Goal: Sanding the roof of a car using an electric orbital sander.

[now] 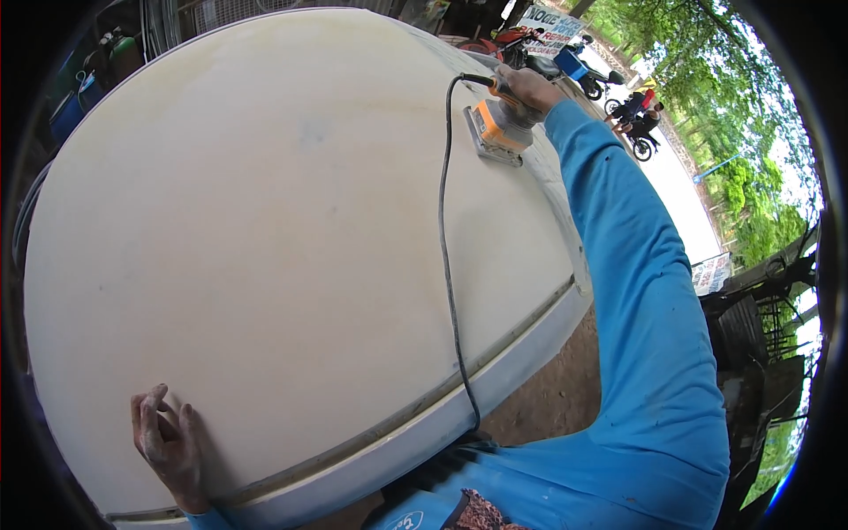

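Under me spreads a broad off-white vehicle roof with faint yellowish and grey patches. At its far right side, my right hand is wrapped round the top of an orange and grey electric sander. The sander's square pad sits on the roof near its edge. A black power cord runs from the sander back across the roof and over the near edge toward my body. At the near left, my left hand rests against the roof, fingers loosely bent and apart, holding nothing.
A grooved channel follows the roof's near edge, with brown ground below. Motorcycles, riders and a sign are by the road at the far right. A green tank stands at the far left.
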### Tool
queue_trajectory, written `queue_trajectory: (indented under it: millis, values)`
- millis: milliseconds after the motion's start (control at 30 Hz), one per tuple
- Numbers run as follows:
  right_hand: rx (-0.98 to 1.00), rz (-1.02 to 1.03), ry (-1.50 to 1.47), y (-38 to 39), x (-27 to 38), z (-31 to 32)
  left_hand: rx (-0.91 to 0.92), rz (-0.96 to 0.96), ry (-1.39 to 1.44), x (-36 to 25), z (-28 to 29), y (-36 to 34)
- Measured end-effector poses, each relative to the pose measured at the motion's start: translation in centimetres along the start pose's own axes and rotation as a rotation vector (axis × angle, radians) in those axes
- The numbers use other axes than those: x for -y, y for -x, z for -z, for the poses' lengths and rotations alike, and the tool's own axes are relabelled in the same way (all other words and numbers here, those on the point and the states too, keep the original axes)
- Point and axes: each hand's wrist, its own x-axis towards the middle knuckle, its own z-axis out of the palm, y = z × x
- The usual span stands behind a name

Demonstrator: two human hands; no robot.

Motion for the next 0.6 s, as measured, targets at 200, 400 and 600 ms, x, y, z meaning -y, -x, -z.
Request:
queue_trajectory:
  millis: [200, 400, 600]
  values:
    - [0.046, -0.001, -0.006, 4.1, 2.0, 3.9, -0.011, -0.070, -0.047, 0.9, 4.5, -2.8]
    - [0.022, -0.202, -0.082, 6.8, 5.9, 7.8, -0.002, -0.077, -0.031, 1.4, 10.2, -5.6]
    - [0.051, 0.039, 0.007, 6.7, 4.3, 6.8, 0.007, -0.083, -0.004, 0.6, 9.6, -4.4]
